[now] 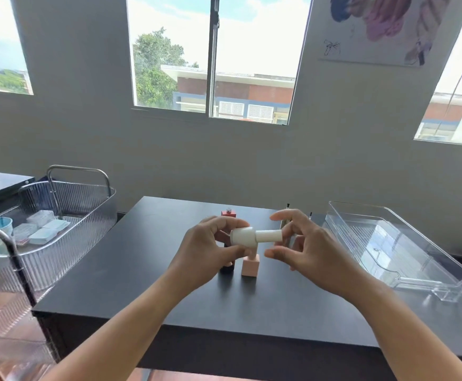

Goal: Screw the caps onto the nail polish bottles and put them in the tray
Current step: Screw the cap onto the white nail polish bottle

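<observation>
Left hand (205, 254) grips white bottle (242, 237) sideways above table (141, 270) | right hand (304, 248) spread wide round cap (269, 235) | tray (389, 243) holds no bottles | red bottle (229, 213) uncapped; early stage.

Left grip (205, 251) holds white bottle (242, 237) level above tabletop (141, 270), fingers curled round its base. Cap (269, 236) sits on the neck, pointing right. Right grip (312, 251) arches about cap, thumb and forefinger clear of it; contact behind unclear. Pink bottle (250, 266) stands upright beneath. Clear tray (416, 259) lies well right.
</observation>
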A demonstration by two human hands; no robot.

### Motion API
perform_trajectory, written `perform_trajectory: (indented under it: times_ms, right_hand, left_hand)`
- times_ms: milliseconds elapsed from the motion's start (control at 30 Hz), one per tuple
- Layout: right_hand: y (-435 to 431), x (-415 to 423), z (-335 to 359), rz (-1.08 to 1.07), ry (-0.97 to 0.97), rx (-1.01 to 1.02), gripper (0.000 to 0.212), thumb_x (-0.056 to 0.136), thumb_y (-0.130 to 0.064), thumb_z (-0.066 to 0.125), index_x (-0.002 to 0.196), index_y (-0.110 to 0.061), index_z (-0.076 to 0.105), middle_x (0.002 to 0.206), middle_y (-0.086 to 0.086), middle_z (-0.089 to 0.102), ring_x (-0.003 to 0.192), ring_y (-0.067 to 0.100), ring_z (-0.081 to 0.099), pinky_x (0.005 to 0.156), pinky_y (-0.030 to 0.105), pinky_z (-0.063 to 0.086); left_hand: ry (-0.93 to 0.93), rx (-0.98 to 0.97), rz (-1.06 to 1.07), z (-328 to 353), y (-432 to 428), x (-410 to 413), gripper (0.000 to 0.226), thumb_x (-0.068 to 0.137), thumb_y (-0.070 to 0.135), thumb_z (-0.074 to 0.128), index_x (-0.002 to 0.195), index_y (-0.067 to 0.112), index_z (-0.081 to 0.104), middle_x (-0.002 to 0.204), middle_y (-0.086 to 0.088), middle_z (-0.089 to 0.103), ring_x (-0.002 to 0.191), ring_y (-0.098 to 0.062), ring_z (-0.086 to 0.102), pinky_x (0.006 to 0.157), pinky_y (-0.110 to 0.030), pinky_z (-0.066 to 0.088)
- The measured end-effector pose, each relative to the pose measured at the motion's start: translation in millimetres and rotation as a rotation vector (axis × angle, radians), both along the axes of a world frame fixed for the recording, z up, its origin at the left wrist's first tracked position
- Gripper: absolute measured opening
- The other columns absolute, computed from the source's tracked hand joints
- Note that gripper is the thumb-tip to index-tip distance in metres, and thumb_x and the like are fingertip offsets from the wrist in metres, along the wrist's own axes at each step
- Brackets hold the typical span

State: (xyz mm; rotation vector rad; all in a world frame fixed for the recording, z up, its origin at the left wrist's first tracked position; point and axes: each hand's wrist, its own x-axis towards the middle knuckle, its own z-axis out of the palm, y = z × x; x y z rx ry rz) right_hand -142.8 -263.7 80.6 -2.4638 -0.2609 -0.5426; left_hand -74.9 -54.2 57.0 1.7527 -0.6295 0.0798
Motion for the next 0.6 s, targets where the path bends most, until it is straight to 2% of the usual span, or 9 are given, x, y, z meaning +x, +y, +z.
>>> perform_trajectory:
  times_ms: [67, 167, 200, 267, 367, 433, 500, 533, 600]
  right_hand:
    - [1.0, 0.8, -0.9, 0.003, -0.057, -0.029, 0.026, 0.082, -0.041, 0.071, 0.101, -0.044, 0.052, 0.087, -0.023, 0.061, 0.052, 0.010, 0.061, 0.058, 0.025, 0.049]
    - [0.7, 0.4, -0.5, -0.011, -0.079, -0.038, 0.008, 0.090, -0.043, 0.061, 0.091, -0.040, 0.054, 0.080, -0.020, 0.062, 0.052, 0.011, 0.060, 0.055, 0.028, 0.048]
    - [-0.1, 0.8, -0.1, -0.018, -0.079, -0.039, 0.014, 0.091, -0.052, 0.054, 0.088, -0.038, 0.054, 0.076, -0.018, 0.064, 0.052, 0.011, 0.060, 0.055, 0.029, 0.048]
    - [-0.1, 0.4, -0.4, -0.035, -0.058, -0.043, 0.042, 0.089, -0.070, 0.035, 0.078, -0.035, 0.056, 0.069, -0.013, 0.065, 0.050, 0.010, 0.060, 0.054, 0.029, 0.048]
    - [-2.6, 0.5, -1.7, -0.065, -0.008, -0.018, 0.060, 0.086, -0.078, 0.023, 0.070, -0.032, 0.059, 0.069, -0.013, 0.066, 0.049, 0.008, 0.062, 0.055, 0.030, 0.048]
    - [-4.5, 0.2, -1.6, -0.059, 0.006, -0.027, 0.061, 0.080, -0.083, 0.025, 0.084, -0.035, 0.062, 0.076, -0.019, 0.066, 0.052, 0.006, 0.062, 0.057, 0.027, 0.047]
    - [-5.7, -0.4, -1.6, -0.050, -0.011, -0.065, 0.062, 0.073, -0.085, 0.038, 0.114, -0.042, 0.055, 0.088, -0.021, 0.062, 0.058, 0.007, 0.061, 0.061, 0.024, 0.048]
    - [-5.0, -1.5, -1.5, -0.051, -0.043, -0.103, 0.065, 0.071, -0.083, 0.044, 0.122, -0.044, 0.051, 0.089, -0.020, 0.060, 0.060, 0.007, 0.059, 0.060, 0.021, 0.047]
    - [-2.8, -3.9, -0.7, -0.067, -0.108, -0.180, 0.061, 0.071, -0.078, 0.044, 0.120, -0.043, 0.053, 0.080, -0.024, 0.056, 0.061, 0.006, 0.054, 0.058, 0.015, 0.040]
  left_hand:
    - [-0.008, 0.000, 0.000, -0.3, 0.3, 0.7, 0.039, 0.066, 0.016, 0.087, 0.098, 0.036, 0.075, 0.104, 0.010, 0.066, 0.079, -0.007, 0.062, 0.059, -0.033, 0.062]
    - [-0.044, 0.012, 0.007, 0.2, -1.0, -0.2, 0.040, 0.065, 0.017, 0.088, 0.096, 0.039, 0.074, 0.102, 0.012, 0.064, 0.075, -0.002, 0.060, 0.060, -0.026, 0.060]
    - [-0.060, 0.023, 0.014, 0.6, -1.5, -0.6, 0.040, 0.065, 0.018, 0.088, 0.096, 0.041, 0.074, 0.101, 0.014, 0.064, 0.075, 0.000, 0.060, 0.063, -0.025, 0.059]
    - [-0.087, 0.045, 0.028, 1.0, -1.9, -1.3, 0.040, 0.066, 0.020, 0.087, 0.096, 0.043, 0.073, 0.099, 0.017, 0.063, 0.075, 0.003, 0.060, 0.069, -0.020, 0.056]
    - [-0.127, 0.072, 0.039, 1.3, -2.0, -2.2, 0.040, 0.066, 0.021, 0.087, 0.096, 0.044, 0.073, 0.098, 0.018, 0.063, 0.075, 0.005, 0.059, 0.068, -0.007, 0.046]
    - [-0.132, 0.075, 0.043, 1.6, -1.9, -1.8, 0.040, 0.065, 0.022, 0.088, 0.095, 0.043, 0.073, 0.097, 0.018, 0.063, 0.074, 0.005, 0.059, 0.069, -0.007, 0.045]
    - [-0.114, 0.080, 0.040, 1.8, -1.9, -0.8, 0.040, 0.064, 0.025, 0.087, 0.096, 0.044, 0.073, 0.098, 0.018, 0.063, 0.075, 0.003, 0.060, 0.070, -0.017, 0.053]
    - [-0.106, 0.089, 0.037, 1.7, -1.8, -0.4, 0.040, 0.064, 0.026, 0.087, 0.096, 0.045, 0.072, 0.098, 0.018, 0.063, 0.076, 0.001, 0.060, 0.071, -0.022, 0.056]
    - [-0.099, 0.106, 0.033, 1.4, -2.3, -0.6, 0.040, 0.065, 0.025, 0.087, 0.096, 0.046, 0.072, 0.096, 0.019, 0.064, 0.079, 0.000, 0.062, 0.072, -0.028, 0.058]
